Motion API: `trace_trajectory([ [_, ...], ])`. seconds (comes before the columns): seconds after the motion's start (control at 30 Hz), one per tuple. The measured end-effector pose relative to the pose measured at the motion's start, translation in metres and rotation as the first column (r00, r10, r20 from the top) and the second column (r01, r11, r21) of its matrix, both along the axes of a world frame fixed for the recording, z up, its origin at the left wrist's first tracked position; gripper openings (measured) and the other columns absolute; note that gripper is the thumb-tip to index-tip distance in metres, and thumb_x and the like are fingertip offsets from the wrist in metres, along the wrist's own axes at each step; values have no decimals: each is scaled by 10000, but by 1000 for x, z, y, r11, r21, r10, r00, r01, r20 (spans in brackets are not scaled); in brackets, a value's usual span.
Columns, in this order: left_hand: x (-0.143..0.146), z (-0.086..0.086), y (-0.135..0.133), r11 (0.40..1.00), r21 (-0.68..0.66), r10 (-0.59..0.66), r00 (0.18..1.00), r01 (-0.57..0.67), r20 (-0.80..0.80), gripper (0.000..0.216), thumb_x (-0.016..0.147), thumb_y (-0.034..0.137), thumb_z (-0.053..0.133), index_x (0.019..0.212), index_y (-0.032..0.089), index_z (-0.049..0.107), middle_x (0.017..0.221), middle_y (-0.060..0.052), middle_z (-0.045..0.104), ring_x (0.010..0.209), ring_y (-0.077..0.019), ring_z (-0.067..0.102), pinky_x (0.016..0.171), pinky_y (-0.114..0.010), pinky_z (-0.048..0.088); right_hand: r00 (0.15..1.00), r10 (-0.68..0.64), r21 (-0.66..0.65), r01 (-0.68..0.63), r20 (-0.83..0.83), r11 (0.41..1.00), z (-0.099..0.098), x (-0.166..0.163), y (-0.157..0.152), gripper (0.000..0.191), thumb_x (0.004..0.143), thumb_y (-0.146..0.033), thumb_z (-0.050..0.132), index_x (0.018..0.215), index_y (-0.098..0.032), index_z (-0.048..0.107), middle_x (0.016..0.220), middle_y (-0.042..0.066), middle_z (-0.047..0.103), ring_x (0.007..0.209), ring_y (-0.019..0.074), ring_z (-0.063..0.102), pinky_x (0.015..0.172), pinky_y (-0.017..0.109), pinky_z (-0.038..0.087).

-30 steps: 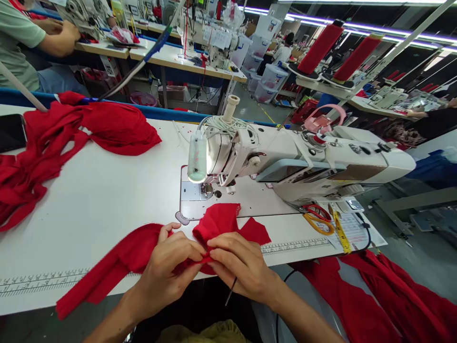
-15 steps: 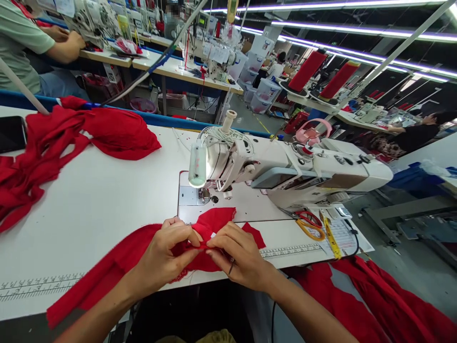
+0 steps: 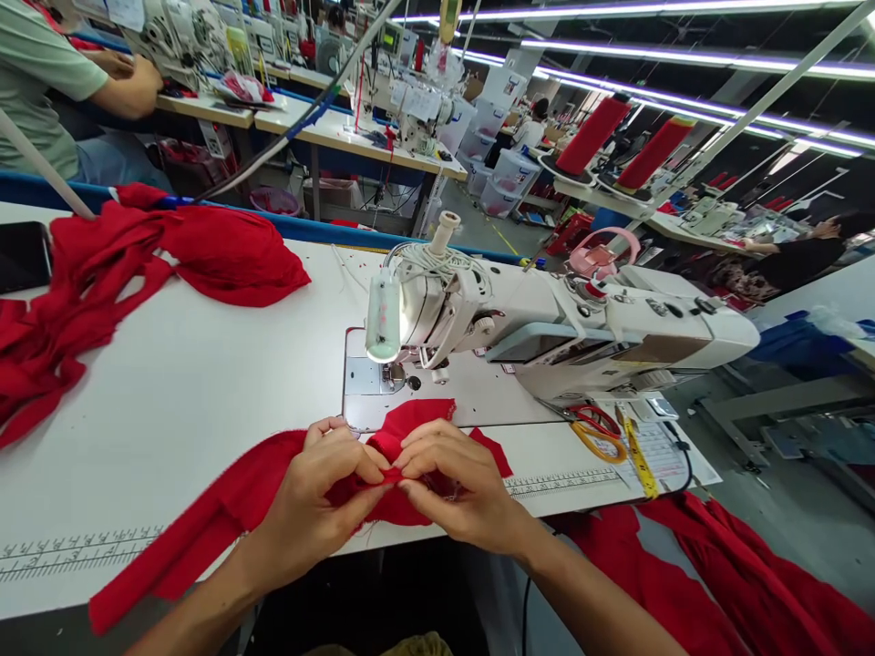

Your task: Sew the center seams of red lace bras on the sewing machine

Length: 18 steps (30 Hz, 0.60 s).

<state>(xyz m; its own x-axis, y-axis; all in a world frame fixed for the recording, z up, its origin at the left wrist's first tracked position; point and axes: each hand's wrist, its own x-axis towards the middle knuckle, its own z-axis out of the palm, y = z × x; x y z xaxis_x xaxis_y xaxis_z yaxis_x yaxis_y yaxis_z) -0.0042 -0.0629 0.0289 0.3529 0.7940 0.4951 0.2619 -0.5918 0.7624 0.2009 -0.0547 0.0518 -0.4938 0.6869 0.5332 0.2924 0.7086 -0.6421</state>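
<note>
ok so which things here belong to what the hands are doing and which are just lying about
In use:
red fabric, pinched by the left hand and right hand
probably the sewing machine just beyond

Apparently just lying about:
black phone, far left
scissors
yellow tape measure

Bright strip lights hang above grey floor and pale worktables.

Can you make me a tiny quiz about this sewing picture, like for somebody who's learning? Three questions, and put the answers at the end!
1. What do the left hand and right hand pinch?
A) a spool
B) red cloth
C) a tape measure

2. True or false: the black phone lies left of the sewing machine.

3. Fill in: the scissors have one orange handle and one ____ handle.

Key: 1 B; 2 true; 3 red.
</note>
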Motion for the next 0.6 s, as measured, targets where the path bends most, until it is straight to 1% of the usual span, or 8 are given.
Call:
trace_trajectory([
  [0.1, -2, 0, -3, 996, 83, 34, 999, -31, -32, 192, 879, 75, 639, 816, 244, 576, 851, 74, 744, 719, -118, 632, 1035, -422, 319, 1000, -17, 131, 15, 16, 991, -4, 2, -2, 143, 868, -66, 635, 919, -200, 622, 866, 39, 733, 871, 173, 670, 817, 347, 576],
  [0.23, -4, -4, -7, 986, 163, 56, 996, -44, -64, 238, 869, 35, 607, 851, 272, 596, 880, 91, 771, 680, -109, 635, 1061, -450, 335, 994, -50, 321, 17, 95, 947, -8, 7, -7, 199, 839, -49, 681, 988, -174, 638, 962, 70, 750, 991, 204, 661, 795, 338, 597],
  [0.4, -4, -7, -9, 986, 162, 49, 996, -37, -73, 255, 858, 30, 598, 871, 285, 592, 881, 86, 772, 677, -113, 646, 1050, -463, 357, 991, -93, 431, 43, 96, 902, -11, 9, -10, 197, 808, -22, 696, 964, -135, 659, 914, 84, 758, 958, 219, 673, 747, 327, 622],
  [0.53, -4, -8, -7, 980, 199, 40, 996, -24, -79, 262, 848, 27, 613, 881, 284, 579, 892, 86, 774, 657, -115, 637, 1033, -465, 357, 989, -99, 539, 26, 106, 842, -19, 11, -9, 189, 826, -19, 656, 987, -116, 679, 979, 99, 758, 1001, 238, 673, 745, 334, 631],
  [0.6, -4, -9, -7, 979, 205, 40, 995, -22, -86, 264, 848, 24, 618, 888, 282, 582, 893, 84, 775, 659, -117, 639, 1033, -468, 349, 989, -103, 559, 24, 109, 829, -20, 10, -10, 181, 831, -21, 653, 985, -113, 680, 984, 99, 759, 1002, 234, 677, 740, 326, 632],
])
